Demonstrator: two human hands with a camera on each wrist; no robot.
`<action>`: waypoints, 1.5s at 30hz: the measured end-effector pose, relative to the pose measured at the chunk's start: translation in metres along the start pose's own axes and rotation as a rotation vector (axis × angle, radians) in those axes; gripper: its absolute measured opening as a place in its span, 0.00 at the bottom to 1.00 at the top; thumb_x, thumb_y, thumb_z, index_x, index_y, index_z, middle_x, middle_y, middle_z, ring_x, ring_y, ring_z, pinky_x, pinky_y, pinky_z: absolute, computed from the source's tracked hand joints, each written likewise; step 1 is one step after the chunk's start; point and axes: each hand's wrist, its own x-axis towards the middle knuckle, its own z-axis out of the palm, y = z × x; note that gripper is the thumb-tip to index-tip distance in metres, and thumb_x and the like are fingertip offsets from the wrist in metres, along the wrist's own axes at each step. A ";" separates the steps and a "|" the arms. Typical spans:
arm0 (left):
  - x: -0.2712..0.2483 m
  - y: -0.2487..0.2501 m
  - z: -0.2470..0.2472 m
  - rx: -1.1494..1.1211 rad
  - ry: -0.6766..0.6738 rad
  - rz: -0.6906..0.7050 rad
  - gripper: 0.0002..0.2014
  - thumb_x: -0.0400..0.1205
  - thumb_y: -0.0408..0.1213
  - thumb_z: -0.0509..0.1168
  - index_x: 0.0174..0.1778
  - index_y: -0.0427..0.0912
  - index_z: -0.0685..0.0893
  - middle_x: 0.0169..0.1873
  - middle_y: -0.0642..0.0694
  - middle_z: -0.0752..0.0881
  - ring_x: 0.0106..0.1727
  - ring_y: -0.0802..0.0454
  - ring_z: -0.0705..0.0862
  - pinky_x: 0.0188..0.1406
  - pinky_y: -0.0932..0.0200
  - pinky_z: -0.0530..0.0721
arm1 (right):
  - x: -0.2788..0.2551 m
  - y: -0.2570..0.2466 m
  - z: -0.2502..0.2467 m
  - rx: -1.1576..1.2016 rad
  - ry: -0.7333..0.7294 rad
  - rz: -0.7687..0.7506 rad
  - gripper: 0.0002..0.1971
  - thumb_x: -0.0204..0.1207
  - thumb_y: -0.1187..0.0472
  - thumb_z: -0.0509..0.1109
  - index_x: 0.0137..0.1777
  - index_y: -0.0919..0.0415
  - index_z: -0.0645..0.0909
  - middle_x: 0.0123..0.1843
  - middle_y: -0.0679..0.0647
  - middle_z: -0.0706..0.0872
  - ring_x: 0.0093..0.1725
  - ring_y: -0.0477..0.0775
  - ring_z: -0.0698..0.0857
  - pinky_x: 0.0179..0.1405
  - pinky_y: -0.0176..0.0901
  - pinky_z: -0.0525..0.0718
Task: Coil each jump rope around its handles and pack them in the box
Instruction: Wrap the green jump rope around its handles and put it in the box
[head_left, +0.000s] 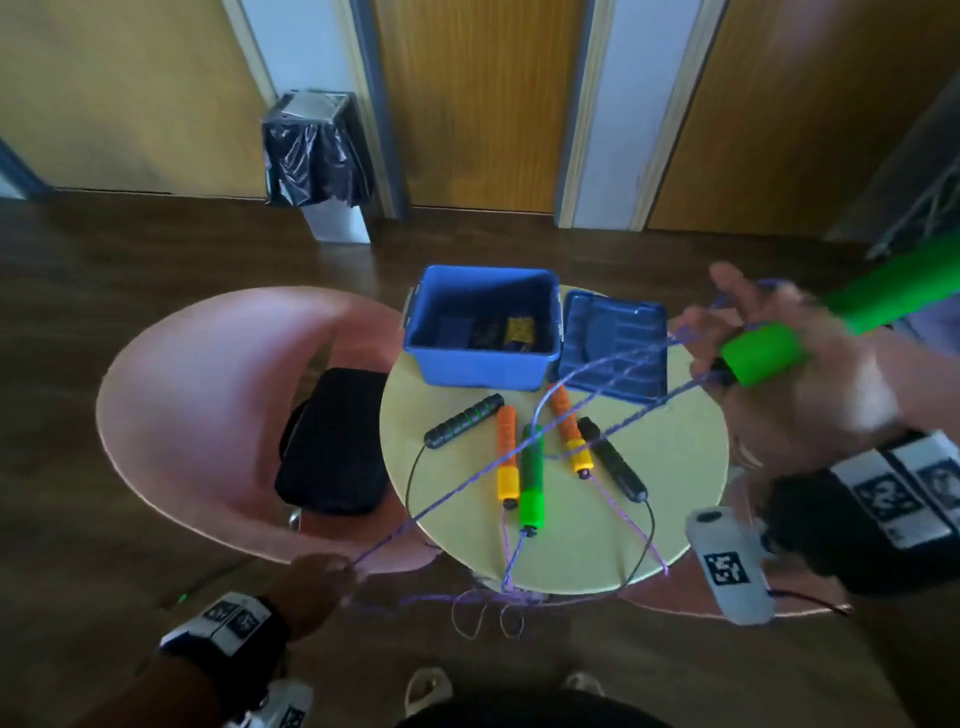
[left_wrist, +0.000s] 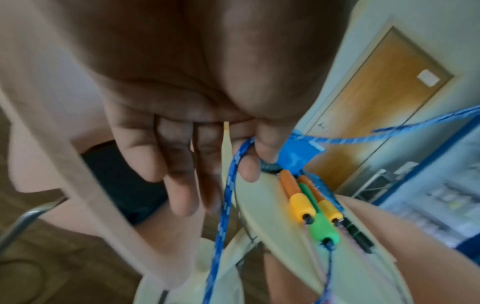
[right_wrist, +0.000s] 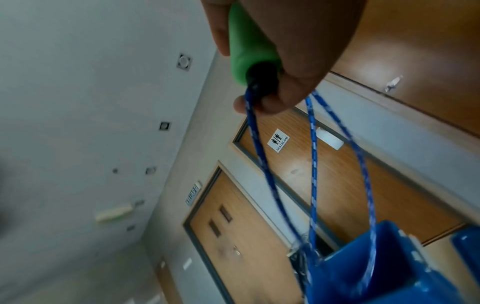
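Braided blue rope (head_left: 524, 447) runs taut between hands: right hand (head_left: 789, 358) grips smooth green foam handle (head_left: 763, 353), left hand (head_left: 311, 582) pinches rope, other fingers loose.

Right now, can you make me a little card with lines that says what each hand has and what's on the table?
left hand: pinches the blue braided rope
right hand: grips one green foam handle, rope loops over its fingers
round yellow table: second green foam handle, two orange-and-yellow handles, two black handles
open blue plastic box: at the table's far side
blue lid: right of the box
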 end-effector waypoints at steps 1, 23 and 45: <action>0.000 -0.001 -0.004 -0.030 -0.019 0.005 0.20 0.71 0.58 0.58 0.27 0.45 0.79 0.25 0.50 0.82 0.33 0.49 0.82 0.37 0.57 0.77 | -0.003 0.001 -0.002 -0.022 0.032 -0.022 0.46 0.52 0.40 0.86 0.71 0.57 0.77 0.60 0.60 0.83 0.45 0.48 0.90 0.32 0.37 0.84; -0.043 0.217 -0.052 -0.452 -0.031 0.646 0.10 0.78 0.43 0.68 0.34 0.41 0.82 0.27 0.45 0.83 0.31 0.53 0.79 0.35 0.63 0.77 | -0.058 0.047 0.034 -0.737 -0.473 0.450 0.10 0.66 0.66 0.77 0.42 0.67 0.78 0.21 0.49 0.79 0.18 0.53 0.75 0.23 0.39 0.71; -0.017 0.018 0.108 -0.114 0.202 -0.270 0.11 0.81 0.46 0.68 0.46 0.44 0.91 0.44 0.40 0.90 0.44 0.49 0.85 0.50 0.55 0.82 | 0.012 -0.037 -0.062 -0.232 0.052 -0.228 0.10 0.70 0.68 0.72 0.32 0.54 0.79 0.26 0.55 0.78 0.23 0.56 0.80 0.26 0.41 0.76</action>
